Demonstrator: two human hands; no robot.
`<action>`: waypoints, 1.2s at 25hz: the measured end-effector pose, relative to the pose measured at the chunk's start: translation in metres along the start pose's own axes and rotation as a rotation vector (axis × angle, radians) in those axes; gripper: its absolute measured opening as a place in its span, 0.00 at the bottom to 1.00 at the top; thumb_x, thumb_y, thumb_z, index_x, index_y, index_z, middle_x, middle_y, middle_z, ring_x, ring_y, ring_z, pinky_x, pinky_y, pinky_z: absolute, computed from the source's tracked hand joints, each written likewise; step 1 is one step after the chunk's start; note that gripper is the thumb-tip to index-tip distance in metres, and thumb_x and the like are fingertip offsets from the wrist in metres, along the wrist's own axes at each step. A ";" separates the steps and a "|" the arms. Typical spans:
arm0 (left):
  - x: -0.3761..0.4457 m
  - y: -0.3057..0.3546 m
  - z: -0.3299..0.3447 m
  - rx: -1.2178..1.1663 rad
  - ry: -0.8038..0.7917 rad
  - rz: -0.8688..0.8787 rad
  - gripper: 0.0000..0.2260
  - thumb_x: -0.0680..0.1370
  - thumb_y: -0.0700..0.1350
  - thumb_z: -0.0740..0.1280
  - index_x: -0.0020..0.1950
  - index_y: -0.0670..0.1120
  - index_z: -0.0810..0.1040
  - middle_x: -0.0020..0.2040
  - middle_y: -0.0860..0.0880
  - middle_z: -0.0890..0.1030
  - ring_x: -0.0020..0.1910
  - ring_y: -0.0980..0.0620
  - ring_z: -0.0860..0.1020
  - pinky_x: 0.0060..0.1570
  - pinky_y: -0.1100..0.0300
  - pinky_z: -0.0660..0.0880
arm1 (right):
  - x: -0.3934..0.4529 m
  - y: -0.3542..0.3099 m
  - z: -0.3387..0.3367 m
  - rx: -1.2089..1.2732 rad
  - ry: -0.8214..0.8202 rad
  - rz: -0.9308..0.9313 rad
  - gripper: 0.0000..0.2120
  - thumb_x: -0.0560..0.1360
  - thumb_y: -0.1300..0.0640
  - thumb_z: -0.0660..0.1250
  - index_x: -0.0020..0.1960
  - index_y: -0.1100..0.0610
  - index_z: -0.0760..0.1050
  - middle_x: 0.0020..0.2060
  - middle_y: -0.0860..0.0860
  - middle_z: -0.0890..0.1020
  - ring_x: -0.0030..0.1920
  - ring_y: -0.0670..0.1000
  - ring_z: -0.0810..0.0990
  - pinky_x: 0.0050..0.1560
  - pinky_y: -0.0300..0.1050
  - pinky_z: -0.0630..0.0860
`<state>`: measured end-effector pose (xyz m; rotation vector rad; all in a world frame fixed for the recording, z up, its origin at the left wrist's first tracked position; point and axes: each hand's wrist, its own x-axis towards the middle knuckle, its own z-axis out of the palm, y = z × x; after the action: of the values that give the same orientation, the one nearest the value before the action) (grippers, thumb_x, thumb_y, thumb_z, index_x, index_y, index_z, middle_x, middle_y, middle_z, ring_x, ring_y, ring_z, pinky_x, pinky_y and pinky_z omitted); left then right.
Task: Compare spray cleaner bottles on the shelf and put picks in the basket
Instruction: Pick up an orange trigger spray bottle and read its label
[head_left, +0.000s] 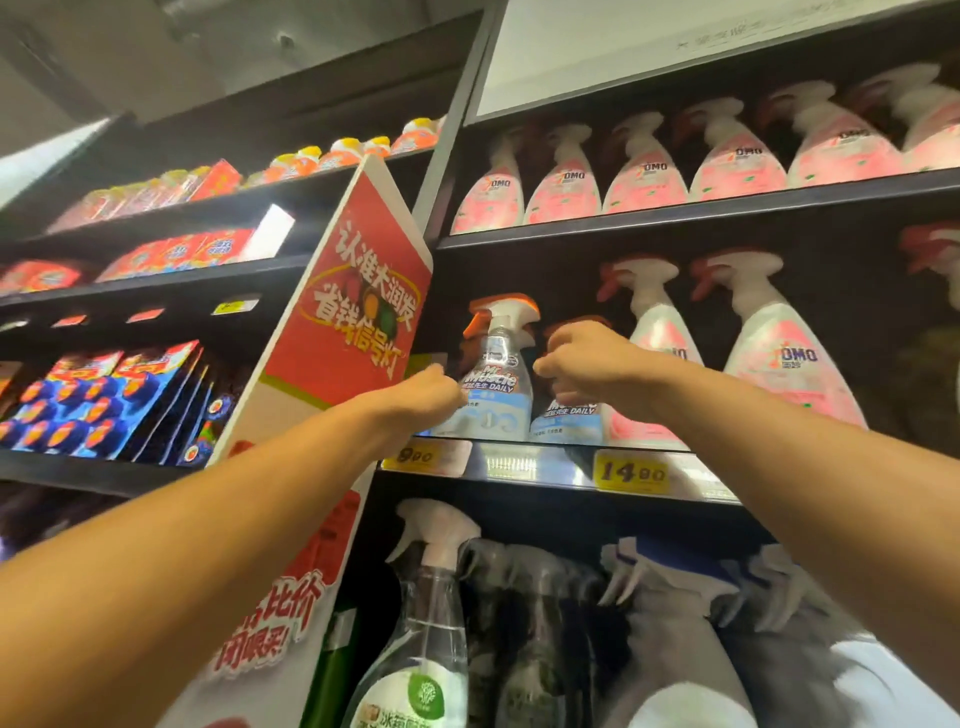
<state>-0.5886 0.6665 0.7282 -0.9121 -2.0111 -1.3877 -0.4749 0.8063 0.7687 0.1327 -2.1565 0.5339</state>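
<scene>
1. Two Mr Muscle Daily spray bottles stand side by side on the middle shelf (524, 462). The left Mr Muscle bottle (496, 379) stands upright, its long axis vertical, clear body with a pale blue label, and its orange-and-white trigger head points left.
2. The right Mr Muscle bottle (569, 415) is also upright, just beside the first; its top is mostly hidden behind the right hand.
3. The left hand (426, 392) reaches up to the left side of the left bottle, at its body. Its fingers are hidden behind the knuckles, so I cannot tell whether they grip it.
4. The right hand (584, 364) is at the neck of the right bottle, fingers curled downward and close together; whether they close around the neck cannot be told.
5. To the right on the same shelf stand pink OMO spray bottles (779, 358), upright, red triggers pointing left; a further row (644, 171) fills the shelf above.
6. Yellow price tags (631, 473) sit on the shelf edge below the bottles.
7. A red promotional sign (358, 306) leans between the shelving bays.
8. Below, a clear spray bottle (421, 639) with a white trigger stands upright.
</scene>
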 end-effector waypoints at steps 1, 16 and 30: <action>-0.001 -0.001 0.002 0.040 0.002 -0.004 0.19 0.82 0.42 0.59 0.72 0.37 0.66 0.66 0.41 0.72 0.63 0.43 0.72 0.52 0.59 0.67 | 0.004 0.002 0.006 -0.016 -0.038 0.042 0.04 0.78 0.65 0.63 0.47 0.67 0.71 0.38 0.61 0.69 0.38 0.55 0.75 0.49 0.56 0.82; -0.011 -0.001 0.001 -0.480 0.074 0.094 0.07 0.78 0.44 0.69 0.53 0.43 0.76 0.46 0.46 0.79 0.40 0.52 0.78 0.38 0.58 0.77 | -0.009 0.008 0.016 0.195 0.131 -0.014 0.14 0.80 0.60 0.67 0.58 0.70 0.74 0.56 0.67 0.80 0.42 0.55 0.82 0.34 0.42 0.82; -0.124 0.003 -0.008 -0.665 -0.098 0.142 0.12 0.74 0.36 0.72 0.56 0.43 0.78 0.47 0.49 0.84 0.44 0.53 0.84 0.35 0.64 0.80 | -0.123 -0.007 -0.019 0.376 -0.062 -0.074 0.14 0.75 0.63 0.71 0.57 0.52 0.75 0.47 0.49 0.85 0.48 0.48 0.86 0.42 0.45 0.83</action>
<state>-0.5077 0.6316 0.6413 -1.3881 -1.5098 -1.9993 -0.3849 0.7957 0.6835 0.4383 -2.0802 0.8974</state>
